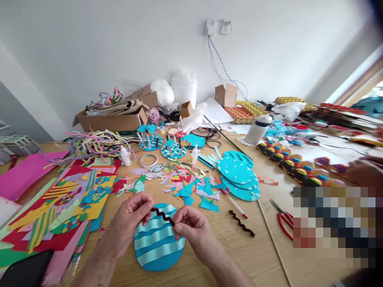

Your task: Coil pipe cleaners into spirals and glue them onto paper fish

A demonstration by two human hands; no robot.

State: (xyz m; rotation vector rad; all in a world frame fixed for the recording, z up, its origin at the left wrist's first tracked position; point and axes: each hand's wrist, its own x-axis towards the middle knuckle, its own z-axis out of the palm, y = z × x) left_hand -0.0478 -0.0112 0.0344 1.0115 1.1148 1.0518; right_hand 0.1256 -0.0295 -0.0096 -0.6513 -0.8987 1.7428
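Observation:
A dark brown wavy pipe cleaner [163, 215] is stretched between my two hands. My left hand [136, 211] pinches its left end and my right hand [191, 225] grips the other. Beneath them lies a blue paper disc [160, 262] with pale wavy strips across it. To the right of my right hand, a second brown wavy pipe cleaner [241, 224] rests on the table. Blue paper scraps [185, 194] are scattered beyond the disc.
Paper fish on coloured sheets [68, 195] cover the left side. Behind are glue bottles [125, 156], a tape roll [149, 160] and a pipe cleaner heap [92, 147]. Blue discs [236, 169], a long stick [273, 243] and red-handled pliers [284, 221] lie right. Another person's hand [365, 171] shows at the right edge.

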